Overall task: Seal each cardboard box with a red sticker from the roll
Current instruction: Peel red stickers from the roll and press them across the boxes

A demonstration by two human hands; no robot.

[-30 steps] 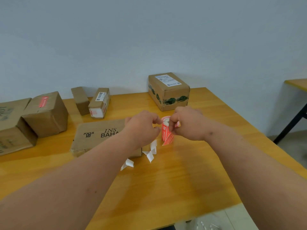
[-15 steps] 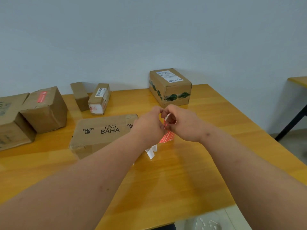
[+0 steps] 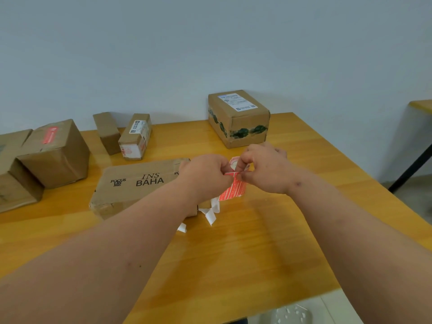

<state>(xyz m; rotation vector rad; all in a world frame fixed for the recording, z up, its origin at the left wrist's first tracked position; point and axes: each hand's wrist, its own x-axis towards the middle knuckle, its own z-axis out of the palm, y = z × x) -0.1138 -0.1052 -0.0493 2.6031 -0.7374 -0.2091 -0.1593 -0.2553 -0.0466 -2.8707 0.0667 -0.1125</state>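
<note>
Both hands pinch the sticker: left hand (image 3: 205, 176) and right hand (image 3: 266, 169) grip its top while the red sticker (image 3: 233, 189) hangs straight below, flat box (image 3: 135, 183) lying just left of the pinch.

Glossy wooden table (image 3: 268, 242); matt cardboard boxes (image 3: 238, 118)

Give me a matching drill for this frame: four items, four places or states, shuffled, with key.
Items:
1. sticker roll
2. flat BAHA box
3. box with green tape
4. white backing strips

States:
A. at the table's far edge by the wall
B. held up between both hands
C. loose on the table
D. lying flat, partly behind the left forearm

Pairs: 1-B, 2-D, 3-A, 4-C
</note>
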